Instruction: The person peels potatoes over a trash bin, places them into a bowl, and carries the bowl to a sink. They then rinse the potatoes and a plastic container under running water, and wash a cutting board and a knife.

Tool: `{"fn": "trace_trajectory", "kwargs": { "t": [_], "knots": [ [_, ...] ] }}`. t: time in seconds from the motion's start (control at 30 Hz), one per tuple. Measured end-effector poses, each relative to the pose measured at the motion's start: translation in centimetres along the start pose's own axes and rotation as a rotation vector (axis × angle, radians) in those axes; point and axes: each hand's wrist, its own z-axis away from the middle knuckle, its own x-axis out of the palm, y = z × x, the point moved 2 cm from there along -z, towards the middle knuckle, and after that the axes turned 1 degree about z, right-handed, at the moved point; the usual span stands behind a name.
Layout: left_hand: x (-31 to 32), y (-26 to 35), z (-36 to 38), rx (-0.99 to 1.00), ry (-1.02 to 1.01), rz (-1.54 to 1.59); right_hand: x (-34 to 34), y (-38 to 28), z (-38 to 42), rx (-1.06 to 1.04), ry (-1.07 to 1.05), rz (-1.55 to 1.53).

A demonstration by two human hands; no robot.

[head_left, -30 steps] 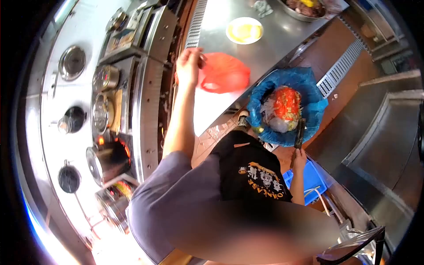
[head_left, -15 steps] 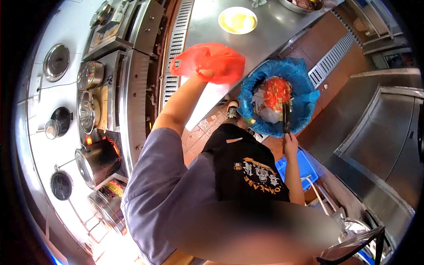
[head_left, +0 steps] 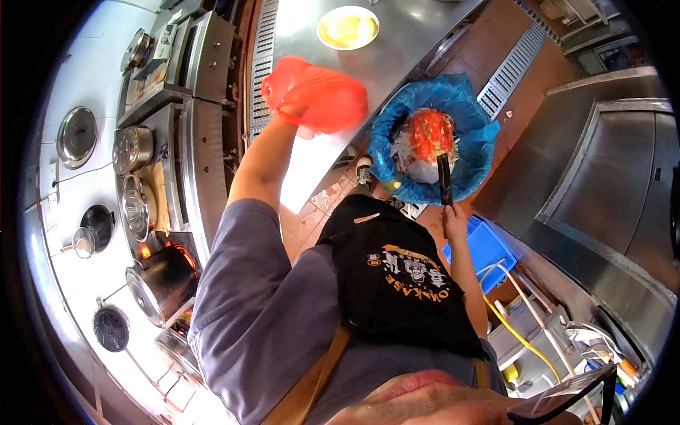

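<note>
A red plastic bag (head_left: pixel 322 95) hangs over the edge of the steel counter (head_left: pixel 297 159), held by my left hand (head_left: pixel 292 113), whose fingers are mostly hidden by the bag. My right hand (head_left: pixel 455 218) is closed around a long dark tool (head_left: pixel 445 180). The tool's far end reaches over a bin lined with a blue plastic bag (head_left: pixel 471 159), close to red and pale scraps (head_left: pixel 432 138) inside. What kind of tool it is, I cannot tell. On the counter, beyond the red bag, sits a white bowl (head_left: pixel 348 28) with yellow contents.
At the left is a stove with a large pot (head_left: pixel 166 280) beside glowing heat, and smaller pots (head_left: pixel 132 150). A blue crate (head_left: pixel 485 255) and a yellow hose (head_left: pixel 520 336) lie at the right. A floor drain grate (head_left: pixel 513 71) runs beyond the bin.
The whole view has shifted, with the counter, bowl and bin now further left and higher. The tool points slightly more to the left over the bin. Both hands keep their holds.
</note>
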Motion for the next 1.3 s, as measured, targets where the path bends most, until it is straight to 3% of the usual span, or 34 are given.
{"fn": "trace_trajectory", "kwargs": {
  "t": [0.23, 0.37, 0.43, 0.5, 0.63, 0.67, 0.7, 0.77, 0.83, 0.87, 0.9, 0.97, 1.03, 1.07, 1.1, 1.13, 1.17, 1.2, 1.23, 1.3],
  "knots": [
    [-5.0, -2.4, 0.9, 0.071, 0.263, 0.155, 0.3, -1.0, -0.6, -0.029, -0.008, 0.057],
    [3.4, 8.3, 16.8, 0.193, 0.348, 0.406, 1.2, -2.8, -0.3, 0.014, -0.033, -0.085],
    [3.3, 9.4, 20.3, 0.351, 0.296, 0.373, 1.5, -3.6, -0.6, -0.083, -0.079, -0.214],
    [7.3, 13.0, 23.6, 0.563, -0.012, 0.492, 1.5, -5.1, -0.5, -0.125, -0.128, -0.142],
    [15.8, 15.0, 22.6, 0.563, -0.242, 0.570, 2.9, -13.7, 3.2, -0.436, -0.028, -0.246],
    [17.7, 14.2, 21.4, 0.474, -0.370, 0.639, 2.7, -15.1, 3.6, -0.563, -0.031, -0.227],
    [20.8, 14.2, 21.3, 0.326, -0.456, 0.813, 2.2, -16.4, 3.9, -0.811, 0.145, 0.146],
    [25.2, 10.6, 17.9, -0.031, -0.496, 0.892, 1.8, -21.0, 6.5, -0.895, 0.147, 0.197],
    [29.8, 6.8, 16.4, -0.144, -0.547, 0.854, 1.3, -21.5, 6.6, -0.986, 0.153, 0.316],
    [31.9, 5.1, 16.8, -0.095, -0.595, 0.860, 1.1, -21.6, 6.7, -1.052, 0.193, 0.449],
    [33.1, 3.5, 16.5, -0.358, -0.515, 0.933, 0.8, -21.3, 6.7, -1.114, 0.225, 0.580],
    [34.9, 1.4, 16.2, -0.351, -0.425, 0.904, -0.4, -19.9, 6.3, -1.105, 0.263, 0.617],
    [35.0, 1.0, 16.7, -0.323, -0.493, 0.833, -1.4, -17.8, 5.1, -1.109, 0.282, 0.645],
    [35.2, 0.5, 16.8, -0.408, -0.307, 0.798, -2.3, -16.0, 3.9, -1.036, 0.317, 0.551],
    [35.2, 0.4, 16.7, -0.413, -0.308, 0.789, -3.1, -14.2, 3.0, -0.971, 0.349, 0.460],
    [35.1, 0.3, 16.6, -0.426, -0.294, 0.738, -3.6, -12.2, 2.3, -0.771, 0.232, 0.312],
    [34.8, 0.3, 16.4, -0.438, -0.282, 0.684, -4.2, -9.5, 1.4, -0.770, 0.234, 0.301],
    [33.9, -0.1, 16.3, -0.442, -0.441, 0.640, -4.7, -6.2, -0.3, -0.488, 0.134, 0.319],
    [33.7, 0.2, 16.5, -0.443, -0.446, 0.626, -4.7, -4.9, -0.9, -0.205, 0.034, 0.330],
    [33.7, 0.7, 16.9, -0.489, -0.476, 0.652, -4.2, -3.9, -0.5, -0.177, 0.079, 0.311]
  ]
}}
